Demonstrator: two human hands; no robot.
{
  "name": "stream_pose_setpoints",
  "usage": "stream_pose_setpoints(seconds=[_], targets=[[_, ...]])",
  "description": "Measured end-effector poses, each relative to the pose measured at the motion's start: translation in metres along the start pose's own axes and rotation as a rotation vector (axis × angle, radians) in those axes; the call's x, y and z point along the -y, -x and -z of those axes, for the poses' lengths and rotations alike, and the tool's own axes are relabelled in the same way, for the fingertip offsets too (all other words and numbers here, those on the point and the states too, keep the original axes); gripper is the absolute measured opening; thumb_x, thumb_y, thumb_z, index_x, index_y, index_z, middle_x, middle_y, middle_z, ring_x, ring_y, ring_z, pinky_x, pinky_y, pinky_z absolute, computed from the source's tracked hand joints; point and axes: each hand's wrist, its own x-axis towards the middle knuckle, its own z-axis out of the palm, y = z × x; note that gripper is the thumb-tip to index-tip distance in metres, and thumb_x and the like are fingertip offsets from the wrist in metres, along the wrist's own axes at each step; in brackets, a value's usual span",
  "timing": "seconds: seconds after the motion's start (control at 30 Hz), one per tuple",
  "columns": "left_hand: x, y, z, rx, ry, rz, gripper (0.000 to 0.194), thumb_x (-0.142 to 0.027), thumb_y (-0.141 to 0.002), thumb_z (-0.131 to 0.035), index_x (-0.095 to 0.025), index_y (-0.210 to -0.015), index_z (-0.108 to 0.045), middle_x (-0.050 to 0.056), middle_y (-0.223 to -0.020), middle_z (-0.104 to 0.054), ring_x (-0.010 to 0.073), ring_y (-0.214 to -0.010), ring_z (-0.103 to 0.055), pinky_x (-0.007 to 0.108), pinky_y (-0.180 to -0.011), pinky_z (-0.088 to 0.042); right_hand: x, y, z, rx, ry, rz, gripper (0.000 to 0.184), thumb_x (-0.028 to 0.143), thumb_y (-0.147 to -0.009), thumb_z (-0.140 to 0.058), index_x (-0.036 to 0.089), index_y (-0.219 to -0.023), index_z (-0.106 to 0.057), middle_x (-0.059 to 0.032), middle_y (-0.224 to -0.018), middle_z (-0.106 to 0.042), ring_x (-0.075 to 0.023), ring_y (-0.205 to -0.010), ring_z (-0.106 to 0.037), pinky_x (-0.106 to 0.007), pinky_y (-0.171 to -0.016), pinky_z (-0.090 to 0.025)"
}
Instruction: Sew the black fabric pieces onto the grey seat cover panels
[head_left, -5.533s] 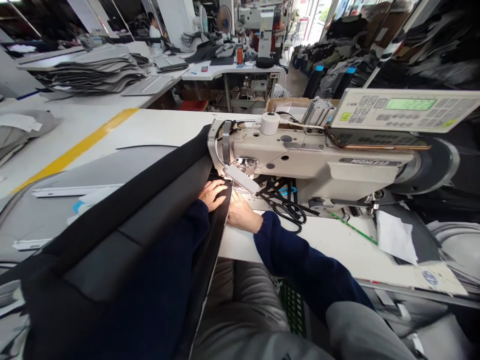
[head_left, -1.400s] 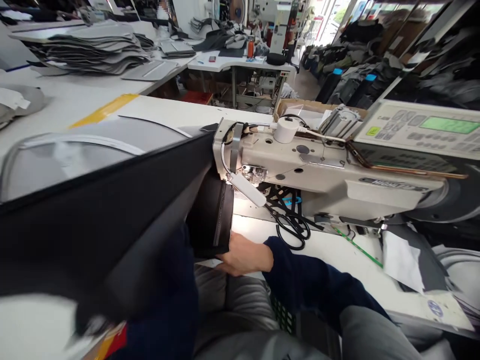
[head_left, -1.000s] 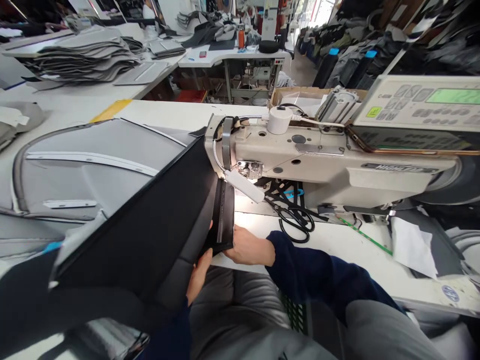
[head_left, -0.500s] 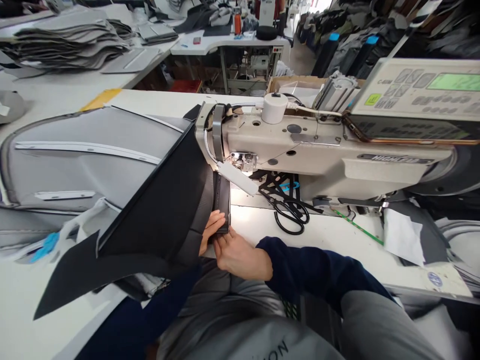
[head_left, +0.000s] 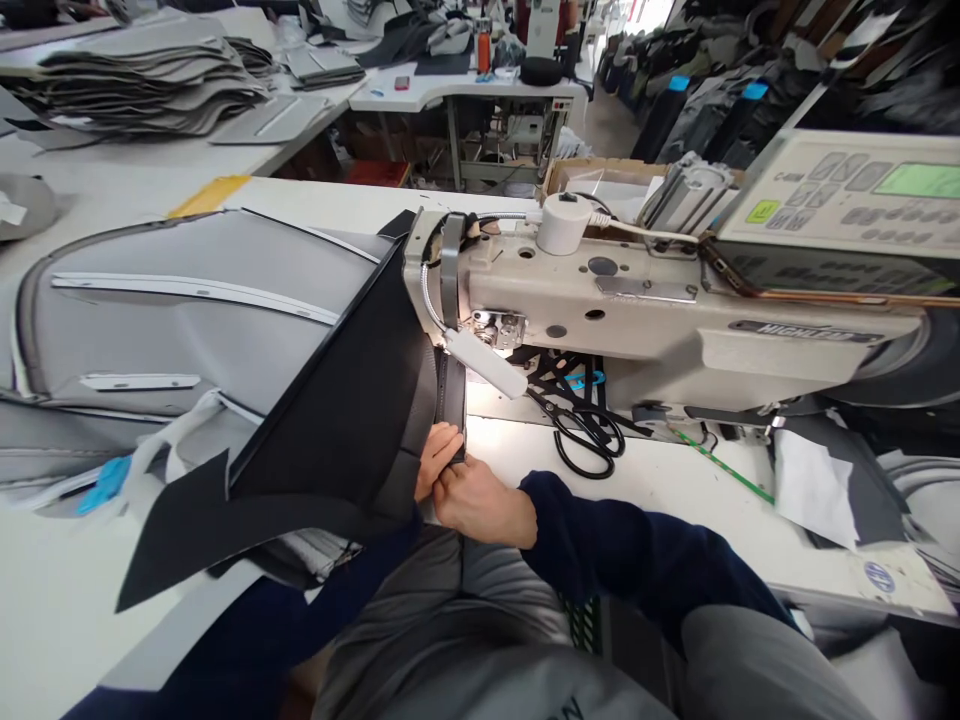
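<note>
A large black cover with grey-backed panels spreads left of the sewing machine. Its narrow edge strip runs under the machine's head, where a white lamp partly hides the needle area. My left hand has its fingers together over the near part of the strip, thumb out of sight. Close against it, my right hand pinches the strip's near end with curled fingers. Black-handled scissors lie right of my hands, beside black strips and a small blue item.
A control panel with a green display stands at the right. Below it are a white cloth and a green cord. Stacked grey pieces sit at the far left; an orange bottle stands on another table behind.
The black cover has slid forward and right toward the machine, my hands moving slightly forward with it. The view has shifted a little, and the display reading differs.
</note>
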Motion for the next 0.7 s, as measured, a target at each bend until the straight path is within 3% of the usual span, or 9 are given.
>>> stream_pose_setpoints(seconds=[0.27, 0.47, 0.57, 0.7], targets=[[0.016, -0.031, 0.004, 0.007, -0.102, -0.104, 0.039, -0.013, -0.092, -0.03, -0.011, -0.114, -0.063, 0.008, -0.125, -0.061, 0.0223, -0.121, -0.05, 0.036, -0.109, -0.033, -0.024, -0.017, -0.007, -0.018, 0.143, -0.016, 0.024, 0.006, -0.087, -0.042, 0.004, -0.098, -0.063, -0.0197, -0.09, -0.066, -0.0264, -0.084, -0.062, -0.041, -0.074, -0.049], [0.047, -0.055, 0.001, 0.043, -0.202, -0.245, 0.038, -0.018, -0.086, -0.04, -0.016, -0.115, -0.064, 0.01, -0.123, -0.062, 0.0265, -0.115, -0.054, 0.042, -0.105, -0.041, -0.04, -0.027, -0.013, -0.068, 0.16, -0.085, 0.023, 0.007, -0.088, -0.043, 0.005, -0.1, -0.063, -0.0171, -0.089, -0.066, -0.0277, -0.088, -0.062, -0.042, -0.076, -0.05], [0.066, -0.068, -0.002, 0.102, -0.26, -0.318, 0.042, -0.019, -0.082, -0.044, -0.012, -0.118, -0.062, 0.014, -0.126, -0.06, 0.0287, -0.118, -0.052, 0.043, -0.106, -0.041, -0.05, -0.031, -0.014, -0.139, 0.149, -0.112, 0.025, 0.006, -0.089, -0.041, 0.005, -0.101, -0.063, -0.0175, -0.094, -0.066, -0.0281, -0.095, -0.061, -0.042, -0.082, -0.05], [0.083, -0.08, 0.0, 0.107, -0.278, -0.305, 0.045, -0.02, -0.084, -0.037, -0.012, -0.121, -0.061, 0.012, -0.127, -0.059, 0.027, -0.121, -0.05, 0.042, -0.11, -0.035, -0.057, -0.03, -0.007, -0.284, -0.023, -0.116, 0.023, 0.011, -0.09, -0.042, 0.006, -0.103, -0.061, -0.0166, -0.102, -0.065, -0.0265, -0.103, -0.057, -0.041, -0.092, -0.047]])
